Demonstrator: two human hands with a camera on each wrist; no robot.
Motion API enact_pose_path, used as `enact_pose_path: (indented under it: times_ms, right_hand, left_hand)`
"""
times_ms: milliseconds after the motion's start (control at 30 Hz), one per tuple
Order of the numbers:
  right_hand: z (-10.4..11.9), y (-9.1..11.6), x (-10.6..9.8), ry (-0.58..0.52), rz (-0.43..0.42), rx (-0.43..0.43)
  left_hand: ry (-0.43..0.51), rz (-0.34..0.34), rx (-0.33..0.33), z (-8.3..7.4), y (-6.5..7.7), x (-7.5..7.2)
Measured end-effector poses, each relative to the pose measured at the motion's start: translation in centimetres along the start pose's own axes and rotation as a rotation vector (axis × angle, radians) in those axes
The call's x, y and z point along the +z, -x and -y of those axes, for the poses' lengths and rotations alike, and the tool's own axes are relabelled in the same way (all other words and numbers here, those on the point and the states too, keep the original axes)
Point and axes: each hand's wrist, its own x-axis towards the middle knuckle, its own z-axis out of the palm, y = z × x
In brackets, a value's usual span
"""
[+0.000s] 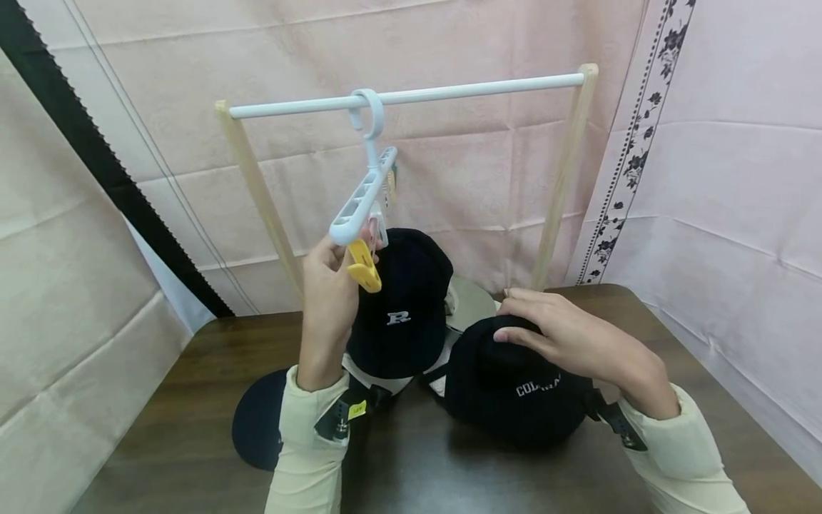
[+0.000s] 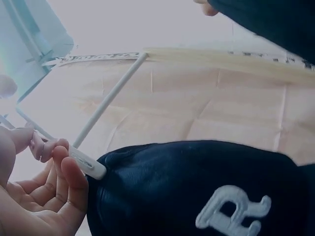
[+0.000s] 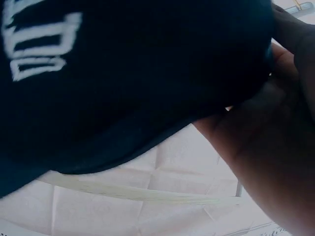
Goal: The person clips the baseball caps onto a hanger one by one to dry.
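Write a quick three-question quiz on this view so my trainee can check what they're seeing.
1. Multiple choice: which letter marks the dark cap just below the hanger?
A) B
B) K
C) R

2. True or false: the right hand holds that same cap.

3. Fill in the blank: the hanger hooks over a horizontal ____.

Key:
1. C; a white R shows on its front.
2. False; the right hand holds the black cap with COL lettering.
3. Bar.
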Motion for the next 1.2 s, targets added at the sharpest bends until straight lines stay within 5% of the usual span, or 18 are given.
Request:
enact_pose_path:
  times_ms: [167,500,833,1033,1200]
  right_hand:
    - [0.2,0.0,-0.1,-0.033,-0.006,0.01]
    - [0.3,-0.4,0.3,-0.053,-0.003,-0.031]
    - [1.0,-0.8,0.8,-0.034,-0.149,0.001]
    - [2.1,-1.0,1.2,-0.053,-0.092,0.075]
    - [2.8,-1.8,1.9,-0.048,-0.088,0.055]
  left_hand:
    - [0.076,0.04,-0.064,0.0,0.0,-0.2]
    - [0.377,0.129,-0.2,0.0,0.1,0.1]
    - [0.367,0.15,-0.123,-0.1,0.0,0.4]
    - [0.364,0.104,-0.081,0.1,-0.1,0.8]
    - [0.377,0.07,-0.054,0.2,-0.1,1.0]
